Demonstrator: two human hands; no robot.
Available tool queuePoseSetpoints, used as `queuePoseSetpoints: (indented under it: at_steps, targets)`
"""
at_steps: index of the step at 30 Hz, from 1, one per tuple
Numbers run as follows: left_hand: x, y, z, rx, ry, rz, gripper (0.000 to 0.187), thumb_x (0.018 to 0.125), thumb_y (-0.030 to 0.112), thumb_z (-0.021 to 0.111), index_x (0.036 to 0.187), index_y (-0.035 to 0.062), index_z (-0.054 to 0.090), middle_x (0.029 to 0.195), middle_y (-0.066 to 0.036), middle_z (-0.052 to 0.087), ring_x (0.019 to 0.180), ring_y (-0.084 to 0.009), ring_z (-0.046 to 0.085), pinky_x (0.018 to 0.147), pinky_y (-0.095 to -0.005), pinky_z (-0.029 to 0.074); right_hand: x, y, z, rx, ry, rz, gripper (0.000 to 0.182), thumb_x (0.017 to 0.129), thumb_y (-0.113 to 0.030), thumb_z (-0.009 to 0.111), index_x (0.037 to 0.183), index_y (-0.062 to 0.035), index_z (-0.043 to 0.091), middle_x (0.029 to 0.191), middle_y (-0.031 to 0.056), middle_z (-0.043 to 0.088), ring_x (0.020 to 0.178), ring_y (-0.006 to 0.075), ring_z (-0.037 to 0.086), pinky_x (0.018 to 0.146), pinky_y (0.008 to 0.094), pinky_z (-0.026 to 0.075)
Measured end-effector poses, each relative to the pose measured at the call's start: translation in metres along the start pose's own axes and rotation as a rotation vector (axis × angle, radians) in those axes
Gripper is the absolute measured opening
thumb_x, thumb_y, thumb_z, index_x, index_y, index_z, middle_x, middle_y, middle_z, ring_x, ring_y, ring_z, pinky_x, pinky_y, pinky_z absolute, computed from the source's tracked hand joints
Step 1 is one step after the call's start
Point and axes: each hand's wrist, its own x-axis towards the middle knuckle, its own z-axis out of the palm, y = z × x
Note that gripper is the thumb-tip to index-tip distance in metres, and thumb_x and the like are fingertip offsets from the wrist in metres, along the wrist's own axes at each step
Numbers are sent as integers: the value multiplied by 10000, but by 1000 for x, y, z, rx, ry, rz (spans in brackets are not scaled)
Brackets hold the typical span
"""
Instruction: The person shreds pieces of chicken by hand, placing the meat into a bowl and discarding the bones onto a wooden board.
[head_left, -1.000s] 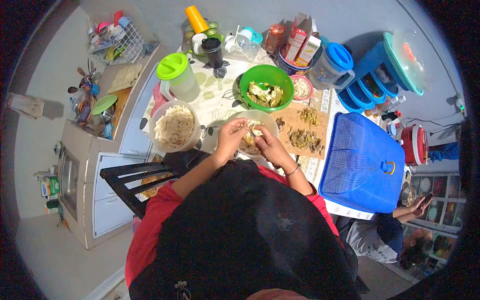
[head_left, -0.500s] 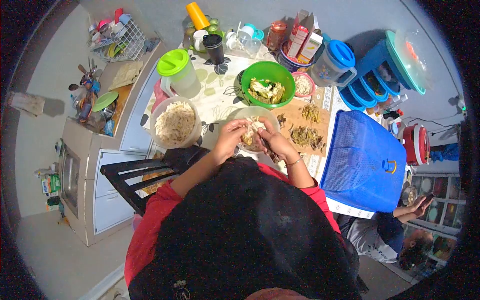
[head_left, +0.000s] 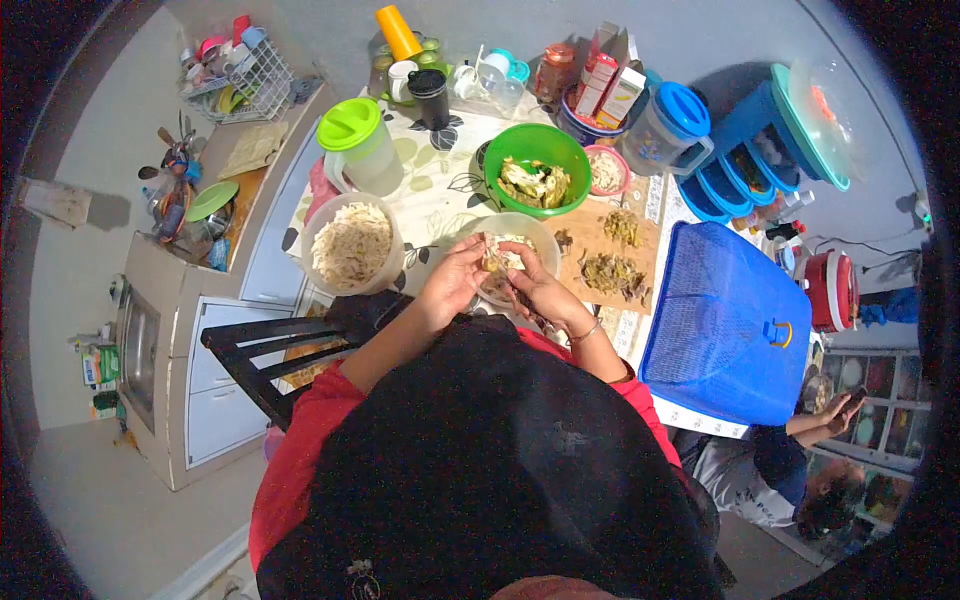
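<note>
My left hand (head_left: pixel 452 285) and my right hand (head_left: pixel 552 298) meet over a round whitish tub (head_left: pixel 543 232), fingers pinched on a soft, pale yellowish piece of food (head_left: pixel 494 262). Something dark shows below my right fingers, too small to name. Left of my hands stands a tub heaped with pale shreds (head_left: pixel 352 243). Beyond them, a green bowl (head_left: pixel 530 140) holds limp yellowish-white pieces with darker parts. On the right, a wooden board (head_left: pixel 590 290) carries small piles of brownish-yellow scraps (head_left: pixel 613 277).
A small pink bowl (head_left: pixel 606 170) of pale bits sits behind the board. The blue mesh food cover (head_left: pixel 725 330) fills the table's right side. A green-lidded pitcher (head_left: pixel 362 150) and a black tumbler (head_left: pixel 428 98) stand at the back left. A black chair (head_left: pixel 265 350) is at left; another person (head_left: pixel 760 475) is at right.
My fingers have shifted slightly on the pale piece, with the right fingertips now a little lower. The bowls, board and cover have stayed in place.
</note>
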Motion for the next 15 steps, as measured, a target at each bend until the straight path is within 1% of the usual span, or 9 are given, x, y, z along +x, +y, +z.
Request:
queuePoseSetpoints:
  at_steps: [2,5,8,11,14,15]
  targets:
    - [-1,0,4,-20,-31,-13,276,909,89,509,1180,74,461,1107,-39,560,1007,-153,563,903,-290,450,4,4,-2,-68,20,10,332,975,-182,374,1299,-215,310,609,-22,425,449,75,379,386,224,331]
    - [-2,1,7,11,2,-31,248,910,90,511,1154,80,473,1065,-22,570,1024,-142,551,923,-297,434,6,8,-1,-37,39,-2,341,974,-181,378,1308,-232,338,620,-13,451,451,74,377,392,223,338]
    - [0,-2,1,-6,-16,-22,219,911,80,505,1130,82,484,1045,-16,569,1031,-139,546,932,-301,428,8,15,1,-184,147,-38,359,973,-169,376,1325,-236,383,633,-16,471,462,69,379,410,215,342]
    - [3,-6,-7,-117,-123,17,249,916,55,486,1165,57,472,1059,-40,573,980,-143,574,892,-278,464,8,16,2,-113,156,-45,387,969,-155,377,1347,-237,405,632,-28,476,471,67,380,423,213,341]
    - [11,-6,-14,-108,-37,-7,229,911,54,495,1138,72,473,1116,-33,560,1057,-173,550,960,-310,427,8,13,1,-89,160,-68,400,983,-170,345,1375,-247,370,666,-31,459,452,48,343,403,188,297]
    - [11,-5,-14,-123,-51,-13,237,910,52,496,1144,63,469,1129,-43,556,1077,-187,543,973,-314,420,8,12,1,-84,164,-69,402,987,-175,339,1382,-248,362,672,-32,456,447,44,335,398,183,289]
